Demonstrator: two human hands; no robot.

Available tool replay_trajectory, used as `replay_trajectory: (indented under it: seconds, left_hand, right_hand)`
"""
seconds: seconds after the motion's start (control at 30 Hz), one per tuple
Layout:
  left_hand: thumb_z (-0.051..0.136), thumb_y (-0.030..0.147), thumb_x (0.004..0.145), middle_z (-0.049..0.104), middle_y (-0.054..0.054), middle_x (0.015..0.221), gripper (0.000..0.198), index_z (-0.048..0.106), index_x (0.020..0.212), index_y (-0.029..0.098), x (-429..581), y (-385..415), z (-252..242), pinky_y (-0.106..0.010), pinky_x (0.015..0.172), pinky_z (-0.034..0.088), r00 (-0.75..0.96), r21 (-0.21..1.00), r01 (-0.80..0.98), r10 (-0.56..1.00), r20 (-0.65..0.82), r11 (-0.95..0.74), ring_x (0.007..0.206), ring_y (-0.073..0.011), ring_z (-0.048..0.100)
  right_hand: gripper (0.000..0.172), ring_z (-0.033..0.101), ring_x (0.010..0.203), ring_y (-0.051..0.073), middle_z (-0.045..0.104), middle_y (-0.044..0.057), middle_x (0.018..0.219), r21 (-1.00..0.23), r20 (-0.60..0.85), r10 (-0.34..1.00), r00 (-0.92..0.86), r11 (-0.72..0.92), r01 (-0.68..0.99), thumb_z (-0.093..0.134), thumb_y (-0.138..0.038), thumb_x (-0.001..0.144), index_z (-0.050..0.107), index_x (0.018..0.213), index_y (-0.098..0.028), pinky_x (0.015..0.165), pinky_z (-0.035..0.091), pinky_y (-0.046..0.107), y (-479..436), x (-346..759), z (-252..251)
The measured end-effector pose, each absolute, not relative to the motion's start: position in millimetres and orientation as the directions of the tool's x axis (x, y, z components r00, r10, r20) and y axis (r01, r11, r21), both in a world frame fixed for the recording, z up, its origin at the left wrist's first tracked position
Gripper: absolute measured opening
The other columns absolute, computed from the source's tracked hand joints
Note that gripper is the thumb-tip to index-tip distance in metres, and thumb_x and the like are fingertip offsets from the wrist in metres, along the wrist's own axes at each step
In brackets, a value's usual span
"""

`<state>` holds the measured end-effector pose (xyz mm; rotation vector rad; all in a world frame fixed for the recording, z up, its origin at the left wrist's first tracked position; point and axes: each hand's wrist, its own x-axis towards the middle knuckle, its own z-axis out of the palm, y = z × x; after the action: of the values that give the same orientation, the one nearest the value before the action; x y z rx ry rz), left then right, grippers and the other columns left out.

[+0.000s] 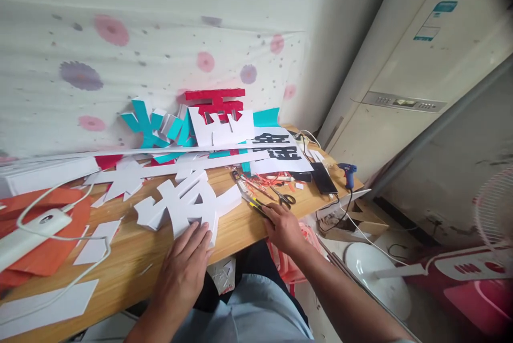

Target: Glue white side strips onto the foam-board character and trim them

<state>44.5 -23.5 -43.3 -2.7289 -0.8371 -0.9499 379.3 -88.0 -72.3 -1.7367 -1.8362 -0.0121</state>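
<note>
My left hand (pixel 185 263) lies flat with fingers stretched out on the near edge of a large white foam cut-out character (pixel 182 204) on the wooden table (pixel 132 263). My right hand (pixel 282 225) is closed over the handle of a yellow and black utility knife (pixel 250 200), which lies on the table pointing away to the left. Scissors (pixel 285 198) lie just beyond that hand.
Teal (pixel 154 126), red (pixel 218 100) and white cut-out letters lean against the flowered wall cloth. A printed sheet (pixel 276 148), a black phone (pixel 323 178), a blue glue gun (pixel 348 172), orange paper (pixel 48 241) and a white cable (pixel 94 236) crowd the table. A fan base (pixel 372 273) stands on the floor.
</note>
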Motion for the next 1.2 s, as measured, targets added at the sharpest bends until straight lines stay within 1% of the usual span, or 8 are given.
replay_trajectory:
  seconds: [0.37, 0.63, 0.8, 0.87, 0.93, 1.03, 1.13, 1.2]
  left_hand:
    - [0.060, 0.019, 0.109, 0.073, -0.005, 0.152, 0.037, 0.073, 0.143, 0.025, 31, -35, -24, -0.059, 0.114, 0.058, 0.650, 0.135, 0.602, 0.582, 0.489, -0.787, 0.148, -0.0356, 0.060]
    - [0.064, 0.019, 0.108, 0.076, -0.002, 0.147, 0.034, 0.076, 0.139, 0.027, 21, -36, -24, -0.058, 0.114, 0.058, 0.629, 0.161, 0.594, 0.580, 0.518, -0.788, 0.147, -0.0348, 0.061]
    - [0.065, 0.020, 0.108, 0.076, -0.003, 0.147, 0.035, 0.075, 0.141, 0.026, 21, -38, -25, -0.059, 0.116, 0.056, 0.612, 0.193, 0.597, 0.598, 0.518, -0.779, 0.147, -0.0347, 0.061]
    - [0.066, 0.020, 0.108, 0.077, -0.003, 0.145, 0.036, 0.075, 0.141, 0.028, 21, -38, -26, -0.059, 0.117, 0.056, 0.602, 0.207, 0.599, 0.605, 0.522, -0.774, 0.147, -0.0341, 0.062]
    - [0.066, 0.020, 0.108, 0.078, -0.003, 0.143, 0.035, 0.076, 0.140, 0.029, 22, -37, -27, -0.060, 0.117, 0.056, 0.593, 0.220, 0.599, 0.611, 0.525, -0.770, 0.147, -0.0336, 0.062]
    - [0.066, 0.020, 0.108, 0.078, -0.003, 0.142, 0.032, 0.078, 0.137, 0.029, 22, -37, -26, -0.060, 0.115, 0.057, 0.584, 0.235, 0.602, 0.621, 0.522, -0.763, 0.146, -0.0336, 0.062]
    - [0.067, 0.020, 0.108, 0.078, -0.003, 0.142, 0.030, 0.078, 0.135, 0.027, 23, -37, -24, -0.059, 0.115, 0.057, 0.584, 0.239, 0.603, 0.625, 0.518, -0.762, 0.145, -0.0342, 0.063]
    - [0.067, 0.020, 0.108, 0.078, -0.004, 0.142, 0.030, 0.078, 0.134, 0.026, 24, -36, -24, -0.059, 0.115, 0.057, 0.588, 0.238, 0.596, 0.619, 0.521, -0.766, 0.145, -0.0346, 0.063]
  right_hand:
    - [0.035, 0.075, 0.109, 0.035, 0.083, 0.012, 0.128, -0.266, 0.503, 0.853, 0.137, 0.002, 0.964, 0.061, -0.029, 0.106, 0.082, 0.132, -0.020, 0.100, 0.062, 0.048, -92, 429, -80]
    - [0.050, 0.072, 0.112, 0.037, 0.080, 0.015, 0.126, -0.322, 0.430, 0.861, 0.271, -0.134, 0.937, 0.066, -0.033, 0.098, 0.074, 0.146, -0.019, 0.101, 0.060, 0.050, -85, 427, -86]
    - [0.044, 0.069, 0.121, 0.041, 0.075, 0.018, 0.136, -0.342, 0.460, 0.831, 0.313, -0.160, 0.926, 0.072, -0.034, 0.096, 0.078, 0.137, -0.018, 0.109, 0.056, 0.057, -81, 422, -75]
    - [0.038, 0.069, 0.122, 0.041, 0.076, 0.017, 0.133, -0.422, 0.492, 0.811, 0.317, -0.096, 0.902, 0.070, -0.035, 0.100, 0.079, 0.134, -0.020, 0.110, 0.055, 0.059, -83, 406, -70]
    - [0.032, 0.072, 0.120, 0.036, 0.079, 0.015, 0.127, -0.584, 0.496, 0.826, 0.267, 0.091, 0.807, 0.064, -0.034, 0.106, 0.079, 0.132, -0.024, 0.108, 0.058, 0.054, -89, 378, -68]
    - [0.028, 0.077, 0.114, 0.027, 0.079, 0.010, 0.131, -0.847, 0.394, 0.906, 0.156, 0.292, 0.444, 0.060, -0.031, 0.110, 0.072, 0.135, -0.028, 0.099, 0.064, 0.043, -100, 320, -68]
    - [0.032, 0.066, 0.143, 0.028, 0.066, 0.012, 0.159, -0.897, 0.382, 0.924, -0.001, 0.371, 0.238, 0.064, -0.027, 0.108, 0.061, 0.141, -0.028, 0.119, 0.055, 0.048, -106, 270, -70]
    - [0.034, 0.059, 0.151, 0.027, 0.060, 0.013, 0.165, -0.888, 0.418, 0.907, -0.049, 0.419, 0.187, 0.063, -0.024, 0.107, 0.057, 0.140, -0.028, 0.125, 0.050, 0.050, -105, 250, -73]
